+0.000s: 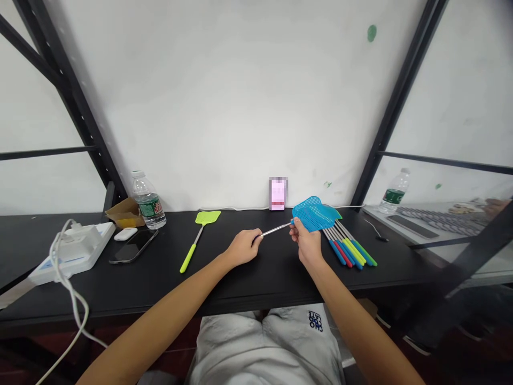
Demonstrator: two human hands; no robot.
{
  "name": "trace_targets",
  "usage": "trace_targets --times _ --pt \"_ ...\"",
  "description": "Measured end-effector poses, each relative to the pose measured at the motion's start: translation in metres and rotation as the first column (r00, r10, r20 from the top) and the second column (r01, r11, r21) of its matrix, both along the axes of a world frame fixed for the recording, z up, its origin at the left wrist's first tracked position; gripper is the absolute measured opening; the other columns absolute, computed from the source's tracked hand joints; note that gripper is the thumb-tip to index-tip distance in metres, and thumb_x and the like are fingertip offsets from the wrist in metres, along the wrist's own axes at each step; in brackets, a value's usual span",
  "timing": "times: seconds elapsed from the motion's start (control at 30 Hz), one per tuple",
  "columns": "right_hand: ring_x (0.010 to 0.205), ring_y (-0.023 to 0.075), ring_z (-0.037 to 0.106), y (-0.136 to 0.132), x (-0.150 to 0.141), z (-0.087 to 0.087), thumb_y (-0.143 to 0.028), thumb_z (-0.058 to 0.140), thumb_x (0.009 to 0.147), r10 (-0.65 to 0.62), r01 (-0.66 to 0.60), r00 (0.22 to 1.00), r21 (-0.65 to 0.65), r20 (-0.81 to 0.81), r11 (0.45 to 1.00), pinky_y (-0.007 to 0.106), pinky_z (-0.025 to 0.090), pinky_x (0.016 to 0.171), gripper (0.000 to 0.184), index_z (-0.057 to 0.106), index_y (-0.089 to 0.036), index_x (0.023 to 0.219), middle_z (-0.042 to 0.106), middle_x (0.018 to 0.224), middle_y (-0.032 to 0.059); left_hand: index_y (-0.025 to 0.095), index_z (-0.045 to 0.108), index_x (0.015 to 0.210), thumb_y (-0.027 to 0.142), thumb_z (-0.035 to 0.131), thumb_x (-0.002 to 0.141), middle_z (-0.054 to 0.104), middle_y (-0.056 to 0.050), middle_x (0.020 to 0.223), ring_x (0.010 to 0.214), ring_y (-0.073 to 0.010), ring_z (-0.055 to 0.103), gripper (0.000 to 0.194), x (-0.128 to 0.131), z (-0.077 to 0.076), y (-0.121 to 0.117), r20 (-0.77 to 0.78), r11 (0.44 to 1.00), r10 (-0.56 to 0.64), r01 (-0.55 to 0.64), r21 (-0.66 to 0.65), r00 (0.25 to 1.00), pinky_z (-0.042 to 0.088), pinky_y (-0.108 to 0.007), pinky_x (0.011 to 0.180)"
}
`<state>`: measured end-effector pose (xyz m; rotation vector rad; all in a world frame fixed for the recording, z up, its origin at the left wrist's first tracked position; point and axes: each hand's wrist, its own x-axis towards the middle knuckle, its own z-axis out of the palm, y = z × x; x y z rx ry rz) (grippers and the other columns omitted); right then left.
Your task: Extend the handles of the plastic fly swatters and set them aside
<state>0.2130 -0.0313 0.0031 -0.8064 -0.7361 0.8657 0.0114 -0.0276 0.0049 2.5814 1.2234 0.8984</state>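
Observation:
Between both hands a fly swatter with a silvery rod [276, 229] is held over the black table. My left hand [245, 246] is closed around its handle end, and the grip itself is hidden in the fist. My right hand [306, 241] pinches the rod close to the blue mesh head. Behind that hand are blue swatter heads [315, 213] overlapping; which one belongs to the held swatter is hard to separate. A row of several fly swatters [348, 248] with blue, red, yellow and green handles lies to the right. Further left lies one yellow-green fly swatter [195, 243].
On the left are a water bottle [149, 202], a brown box [125, 213], a phone [134, 246], a white case [125, 233] and a power strip [80, 251] with cables. A lit phone [278, 193] leans on the wall. Black frame posts [395, 107] flank the table [248, 286].

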Motion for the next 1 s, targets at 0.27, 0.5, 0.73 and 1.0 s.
trace_targets --times 0.27,0.5,0.73,1.0 --pt "0.050 0.0105 0.055 -0.001 0.002 0.005 -0.041 0.079 0.065 0.037 -0.037 0.999 -0.014 0.014 0.999 0.022 0.033 0.040 0.033 0.066 -0.013 0.075 0.066 0.067 0.0048 0.021 0.058 0.085 0.034 0.039 0.095 0.060 -0.001 0.071 0.066 -0.0155 0.055 0.025 0.000 0.005 -0.005 0.001 0.999 0.011 -0.011 -0.033 1.000 0.037 -0.026 0.065" --pt "0.047 0.0098 0.051 0.001 0.024 0.016 -0.043 0.078 0.066 0.073 -0.073 0.997 -0.027 -0.001 0.997 0.021 0.035 0.038 0.033 0.059 -0.016 0.066 0.060 0.059 0.0022 0.022 0.058 0.087 0.040 0.038 0.095 0.057 0.002 0.062 0.057 -0.0136 0.055 0.028 -0.032 0.019 -0.027 0.024 0.993 0.116 -0.115 -0.041 0.993 0.036 -0.024 0.059" --pt "0.045 0.0088 0.049 0.008 0.083 0.033 -0.037 0.072 0.066 -0.031 0.032 0.998 -0.011 0.053 0.999 0.019 0.034 0.038 0.026 0.060 -0.014 0.064 0.054 0.052 -0.0004 0.020 0.052 0.075 0.043 0.035 0.092 0.061 0.002 0.055 0.049 -0.0129 0.057 0.033 -0.106 0.026 -0.031 0.090 0.855 0.481 -0.443 -0.271 0.872 0.042 -0.023 0.057" --pt "0.047 0.0085 0.048 0.002 0.142 0.043 -0.033 0.069 0.066 -0.078 0.091 0.988 -0.094 0.134 0.991 0.018 0.036 0.040 0.021 0.061 -0.014 0.064 0.052 0.053 -0.0004 0.019 0.064 0.075 0.040 0.038 0.086 0.070 -0.011 0.086 0.081 -0.0282 0.066 0.035 -0.116 0.017 -0.031 -0.261 0.606 0.755 -0.792 -0.076 0.602 0.043 -0.031 0.063"
